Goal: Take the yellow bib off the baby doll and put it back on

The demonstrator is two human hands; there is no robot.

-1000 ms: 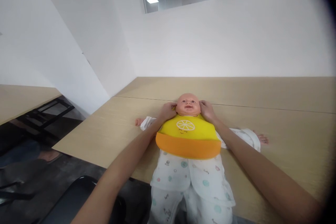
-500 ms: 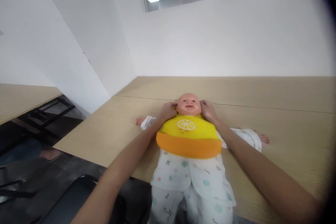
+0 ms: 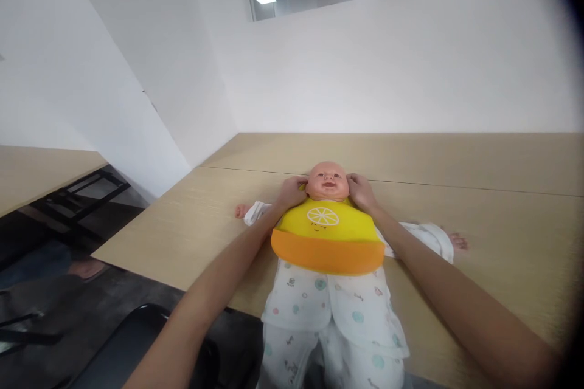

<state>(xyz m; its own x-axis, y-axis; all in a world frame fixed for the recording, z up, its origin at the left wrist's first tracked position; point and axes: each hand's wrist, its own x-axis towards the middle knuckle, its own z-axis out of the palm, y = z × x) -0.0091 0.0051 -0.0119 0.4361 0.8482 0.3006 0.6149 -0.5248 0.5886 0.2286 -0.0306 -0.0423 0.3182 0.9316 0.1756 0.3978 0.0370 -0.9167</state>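
A baby doll lies on its back, face up, in white printed clothes. Over its chest spreads a yellow bib with a white citrus slice and an orange catch pocket. My left hand is closed beside the doll's neck, with a bit of yellow bib strap showing at its fingers. On the other side of the neck, my right hand is closed at the bib's upper edge. The fingertips of both hands are partly hidden by the doll's head, and so is the back of the strap.
The wooden table runs back to a white wall. Below its front edge stands a black chair. Another table is at the left, with a person's foot near its dark frame.
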